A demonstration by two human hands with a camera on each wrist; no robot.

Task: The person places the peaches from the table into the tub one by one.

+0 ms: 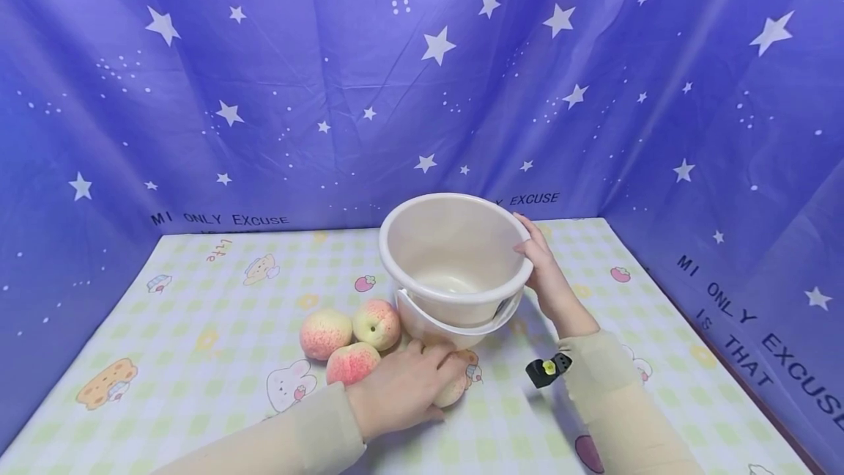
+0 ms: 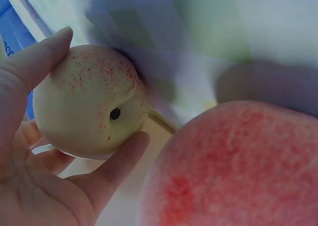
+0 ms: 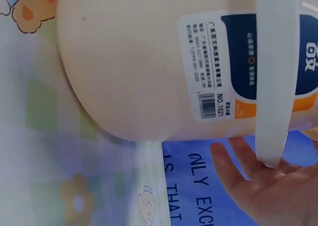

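A pale cream plastic bucket (image 1: 455,292) stands upright on the table, its handle lowered at the near side and its bare inner floor showing. My right hand (image 1: 543,262) grips the right rim, thumb over the inside and fingers outside. In the right wrist view, a printed label (image 3: 211,67) shows on the bucket's wall behind the handle (image 3: 277,77). In front of the bucket my left hand (image 1: 409,383) holds a peach (image 2: 89,104), with thumb and fingers around its sides. Three more peaches, among them a yellowish one (image 1: 326,334), sit together left of the bucket.
A checked cloth with cartoon prints covers the table (image 1: 211,299). Blue star-patterned curtains (image 1: 330,94) hang behind and along both sides. A small black device with a yellow mark (image 1: 549,369) sits at the right wrist.
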